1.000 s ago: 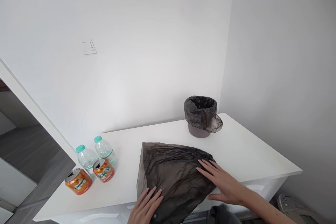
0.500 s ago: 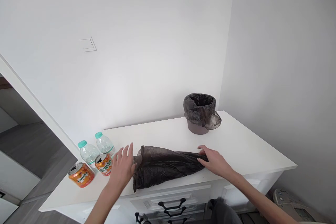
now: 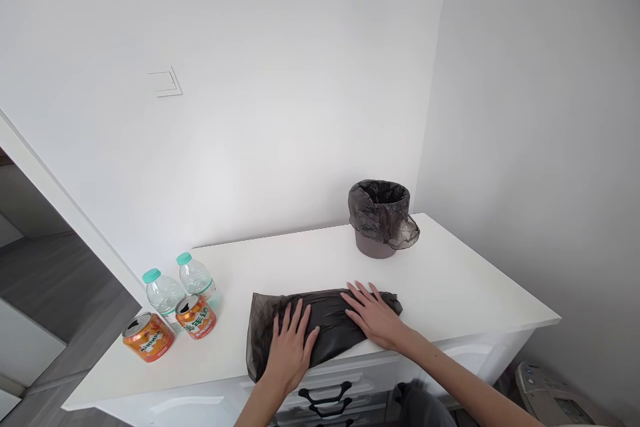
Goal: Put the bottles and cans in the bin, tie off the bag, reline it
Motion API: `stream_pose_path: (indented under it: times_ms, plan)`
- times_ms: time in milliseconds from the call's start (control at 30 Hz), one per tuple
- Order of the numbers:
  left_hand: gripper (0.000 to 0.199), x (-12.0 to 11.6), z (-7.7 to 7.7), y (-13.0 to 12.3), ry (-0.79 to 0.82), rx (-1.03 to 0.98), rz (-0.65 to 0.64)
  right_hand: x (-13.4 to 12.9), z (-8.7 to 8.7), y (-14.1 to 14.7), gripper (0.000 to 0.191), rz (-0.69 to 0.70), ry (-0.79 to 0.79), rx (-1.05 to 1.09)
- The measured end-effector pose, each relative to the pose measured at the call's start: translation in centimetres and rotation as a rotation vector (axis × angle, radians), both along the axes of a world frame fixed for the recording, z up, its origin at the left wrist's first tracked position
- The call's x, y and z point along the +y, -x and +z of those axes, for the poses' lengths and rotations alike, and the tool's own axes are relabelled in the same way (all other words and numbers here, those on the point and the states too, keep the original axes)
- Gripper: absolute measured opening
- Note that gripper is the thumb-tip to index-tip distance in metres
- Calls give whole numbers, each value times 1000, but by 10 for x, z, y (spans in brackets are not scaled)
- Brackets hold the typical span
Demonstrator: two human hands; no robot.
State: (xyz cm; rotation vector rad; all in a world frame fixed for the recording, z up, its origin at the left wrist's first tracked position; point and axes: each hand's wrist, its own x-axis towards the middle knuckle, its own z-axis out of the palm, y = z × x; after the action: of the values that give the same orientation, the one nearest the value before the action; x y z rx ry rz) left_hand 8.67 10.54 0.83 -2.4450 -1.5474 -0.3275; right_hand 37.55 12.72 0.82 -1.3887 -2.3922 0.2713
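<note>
Left hand (image 3: pixel 289 355) and right hand (image 3: pixel 376 321) lie palm-down, fingers apart and gripping nothing, on the black bag (image 3: pixel 331 339). Spread wider a second ago, the bag is now a narrower strip at the surface's (image 3: pixel 280 267) front edge, seemingly folded more compactly. Behind stands a lined bin (image 3: pixel 376 248); leftward, two cans (image 3: pixel 200 321).

2 bottles (image 3: pixel 196 275) behind 2 cans (image 3: pixel 196 319); bag (image 3: pixel 331 323) to their right; bin (image 3: pixel 376 248) behind bag.
</note>
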Motion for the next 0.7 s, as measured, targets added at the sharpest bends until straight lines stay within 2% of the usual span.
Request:
stream_pose_path:
  times_ms: [67,133,200,267,367,433,500,533,633,700]
  plan:
    - [59,-4,-8,29,-50,-27,64,1,-5,-7,61,-28,26,-2]
    - [58,-8,-8,56,-91,-32,113,0,-7,-14,60,-70,10,16]
    - [56,-12,0,73,-147,-30,150,-3,-6,-20,54,-156,-25,45]
    - [51,-19,12,75,-201,-32,118,-7,-2,-29,42,-254,-27,68]
    - [49,-37,27,53,-194,-22,-76,-16,10,-42,20,-311,76,83]
    - [53,-48,33,29,-149,14,-219,-28,24,-49,10,-302,208,120]
    - [56,-56,35,7,-118,41,-301,-44,43,-54,8,-285,384,226]
    - [57,-57,36,-3,-107,39,-322,-54,55,-56,10,-264,487,314]
    - [57,-58,43,-22,-30,8,-367,-83,95,-55,36,-130,807,672]
    - [55,-58,52,-31,59,-6,-436,-94,119,-47,37,-38,932,874]
